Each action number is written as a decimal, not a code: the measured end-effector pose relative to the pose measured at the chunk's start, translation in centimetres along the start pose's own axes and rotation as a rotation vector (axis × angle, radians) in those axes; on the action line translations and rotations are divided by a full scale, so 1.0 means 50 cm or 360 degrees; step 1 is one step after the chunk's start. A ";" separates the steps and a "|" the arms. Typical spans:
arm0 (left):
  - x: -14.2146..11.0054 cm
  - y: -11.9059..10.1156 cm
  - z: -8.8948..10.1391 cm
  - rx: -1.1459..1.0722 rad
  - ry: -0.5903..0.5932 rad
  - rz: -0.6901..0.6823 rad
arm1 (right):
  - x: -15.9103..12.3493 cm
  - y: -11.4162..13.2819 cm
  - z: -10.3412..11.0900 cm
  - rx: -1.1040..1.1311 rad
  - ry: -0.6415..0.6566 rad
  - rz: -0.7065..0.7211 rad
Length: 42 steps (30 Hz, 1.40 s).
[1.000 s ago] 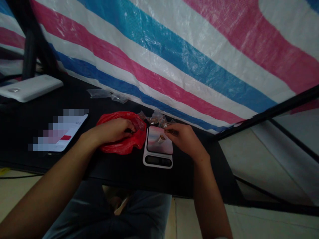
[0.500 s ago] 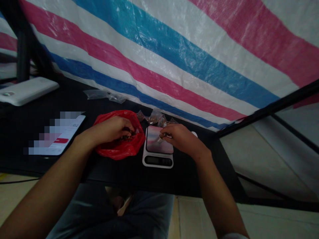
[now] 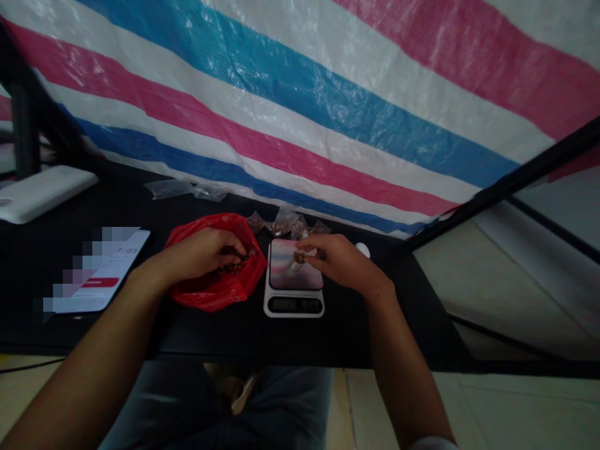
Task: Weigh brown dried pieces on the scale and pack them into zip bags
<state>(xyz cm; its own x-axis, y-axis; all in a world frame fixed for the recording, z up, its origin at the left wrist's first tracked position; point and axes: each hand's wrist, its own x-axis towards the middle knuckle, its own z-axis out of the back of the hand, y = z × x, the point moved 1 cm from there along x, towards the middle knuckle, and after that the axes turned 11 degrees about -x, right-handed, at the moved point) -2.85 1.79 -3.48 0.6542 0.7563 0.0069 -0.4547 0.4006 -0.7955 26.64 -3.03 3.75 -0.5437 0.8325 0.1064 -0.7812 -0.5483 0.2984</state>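
Head view, clock directions read from the scale's plate. At six o'clock, nearest, see denim-covered legs [image 3: 302, 400] beneath the front edge of the black desk [image 3: 351, 340]. Next, find the scale [image 3: 291, 282] flat on the desk, display [image 3: 287, 305] facing six o'clock, presumably for easy reading from the seat. At nine o'clock, well apart, note a phone [image 3: 110, 272] with a lit screen, likely angled for glancing at. Between phone and scale, find the red bag [image 3: 215, 290], mouth gaping upward, probably for free access, and just beside the plate, perhaps for a short carry. On the plate, near the middle, see a small clear container [image 3: 295, 265] with brown bits at its top; cannot tell upright from tilted. At three o'clock, right hand [image 3: 340, 259], thumb and fingers nearly together at the container's top; cannot tell steadying from placing bits. Inside the bag, left hand [image 3: 209, 247], fingers half curled against brown bits; cannot tell a pinch from mere contact. Between two and three o'clock, white disc [image 3: 362, 250]. At twelve, small filled bags [image 3: 284, 222], apparently pushed back to free working room. At ten, clear bags [image 3: 169, 188]. Farthest, striped sheet [image 3: 300, 112].
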 end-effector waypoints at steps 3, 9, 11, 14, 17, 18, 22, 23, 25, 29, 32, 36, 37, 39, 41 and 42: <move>0.001 -0.001 0.001 -0.0004 0.0007 -0.0056 | 0.002 0.001 -0.007 -0.0026 0.0020 0.0075; 0.002 0.010 0.001 -0.0039 -0.0015 -0.0008 | 0.012 0.001 -0.018 -0.0078 0.0041 0.0103; 0.002 0.010 0.001 -0.0041 -0.0035 -0.0029 | 0.010 -0.003 -0.016 -0.0028 0.0019 0.0050; 0.001 0.002 0.002 -0.0017 -0.0058 -0.0087 | 0.003 -0.012 -0.011 0.0104 -0.0003 -0.0004; 0.004 -0.021 0.006 -0.0009 -0.0057 -0.0126 | 0.000 -0.022 -0.014 0.0200 -0.0024 0.0014; 0.007 -0.033 0.008 -0.0004 -0.0055 -0.0144 | 0.001 -0.026 -0.018 0.0228 -0.0039 0.0034; 0.039 -0.097 0.007 0.0086 -0.0041 -0.0316 | 0.010 -0.058 -0.047 0.0409 -0.0345 -0.0012; 0.053 -0.114 0.002 0.0131 -0.0017 -0.0367 | 0.012 -0.068 -0.056 0.0454 -0.0462 -0.0075; 0.086 -0.144 -0.012 0.0220 0.0050 -0.0458 | 0.015 -0.088 -0.074 0.0523 -0.0644 -0.0192; 0.145 -0.180 -0.047 0.0329 0.0181 -0.0543 | 0.016 -0.111 -0.097 0.0558 -0.0729 -0.0286; 0.164 -0.190 -0.061 0.0354 0.0267 -0.0485 | 0.014 -0.115 -0.102 0.0582 -0.0739 -0.0302; 0.166 -0.189 -0.066 0.0342 0.0302 -0.0447 | 0.013 -0.111 -0.103 0.0601 -0.0726 -0.0288; 0.164 -0.187 -0.066 0.0327 0.0310 -0.0451 | 0.013 -0.110 -0.102 0.0599 -0.0720 -0.0291; 0.163 -0.182 -0.066 0.0281 0.0307 -0.0460 | 0.012 -0.108 -0.101 0.0593 -0.0717 -0.0298; 0.162 -0.179 -0.065 0.0228 0.0267 -0.0466 | 0.012 -0.108 -0.101 0.0595 -0.0717 -0.0293; 0.162 -0.178 -0.065 0.0204 0.0232 -0.0470 | 0.012 -0.108 -0.101 0.0599 -0.0720 -0.0293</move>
<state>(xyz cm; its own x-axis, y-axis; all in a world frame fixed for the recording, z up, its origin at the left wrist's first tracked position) 8.46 2.69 1.68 0.8438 0.5204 0.1313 -0.2994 0.6594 -0.6896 28.98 0.05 -2.60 -0.1620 0.9071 0.3884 -0.6430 -0.3956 0.6557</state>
